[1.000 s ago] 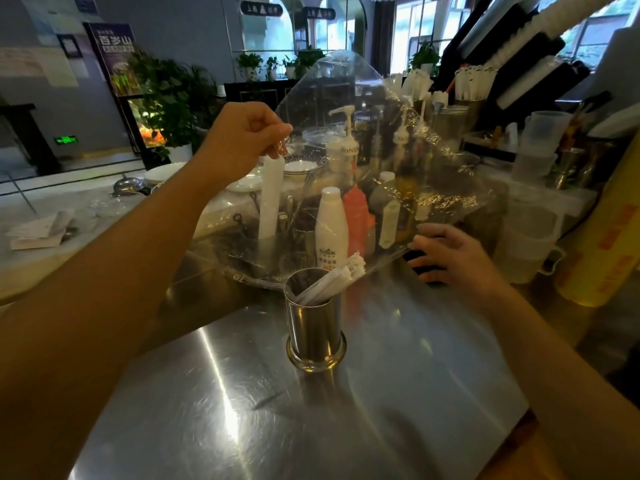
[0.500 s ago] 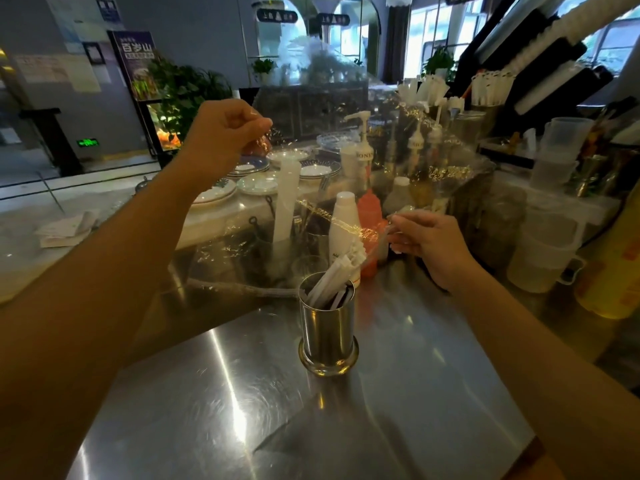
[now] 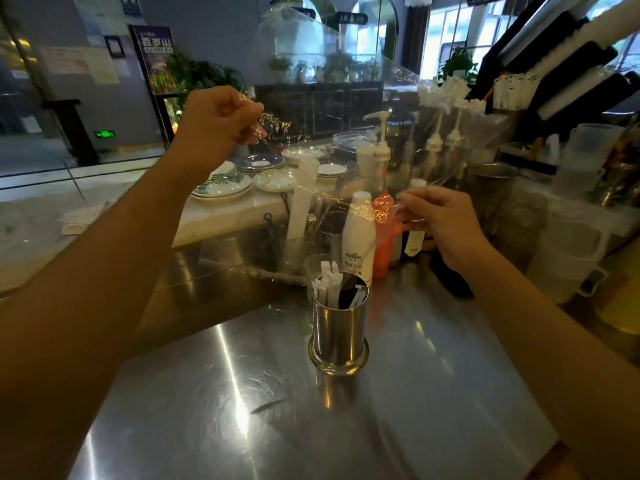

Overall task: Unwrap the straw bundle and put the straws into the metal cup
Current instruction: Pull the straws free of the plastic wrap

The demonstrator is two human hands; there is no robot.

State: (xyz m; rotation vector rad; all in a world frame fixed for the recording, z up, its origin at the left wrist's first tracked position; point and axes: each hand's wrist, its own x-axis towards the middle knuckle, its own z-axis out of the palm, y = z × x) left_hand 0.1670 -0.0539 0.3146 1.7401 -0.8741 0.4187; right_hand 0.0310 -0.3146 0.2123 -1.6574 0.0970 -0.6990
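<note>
Since 1.0 s ago the right hand (image 3: 440, 226) has lifted off the surface (image 3: 242, 393) and pinched the lower edge of the clear wrapper (image 3: 346, 140), while the left hand (image 3: 218, 123) stays raised, closed on the wrapper's upper corner. Both hands grip only film; the sheet hangs stretched between them, slanting from high at the left hand down to the right hand. The straws (image 3: 329, 282) already stand in the metal cup (image 3: 339, 327), their long axes near upright, leaning slightly toward the left hand. The cup sits below and between both hands, nearer the right hand, so the task looks nearly finished and what remains is probably getting rid of the wrapper. Just beyond the cup, a white bottle (image 3: 358, 237) bears green script I cannot read reliably; a pump bottle (image 3: 381, 150) beyond the right hand reads "MONIN".
</note>
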